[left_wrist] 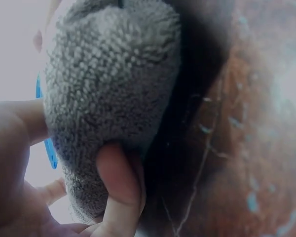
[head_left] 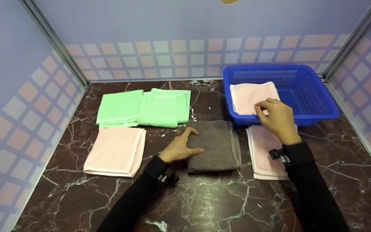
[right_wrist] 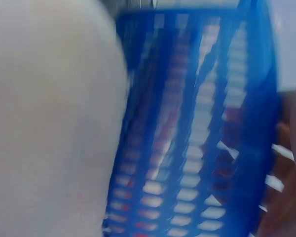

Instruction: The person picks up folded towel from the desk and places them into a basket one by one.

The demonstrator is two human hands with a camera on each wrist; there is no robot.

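In the head view, a folded grey towel point(head_left: 213, 146) lies at the middle of the table. My left hand point(head_left: 180, 146) grips its left edge, thumb and index finger over the top. Up close in the left wrist view, the grey towel's thick fold point(left_wrist: 108, 84) sits between thumb and fingers. My right hand point(head_left: 277, 117) hovers at the front rim of a blue basket point(head_left: 320, 112), fingers loosely curled. Under its fingertips a folded pink towel point(head_left: 251, 95) lies in the basket's left part; no cloth appears lifted between them. The right wrist view is blurred.
Another folded pink towel point(head_left: 264, 154) lies in front of the basket, partly under the right forearm. Folded green towels point(head_left: 121, 106) lie at the back left, with a pink towel point(head_left: 114, 149) before them. Patterned walls point(head_left: 159, 32) enclose the table's back and sides.
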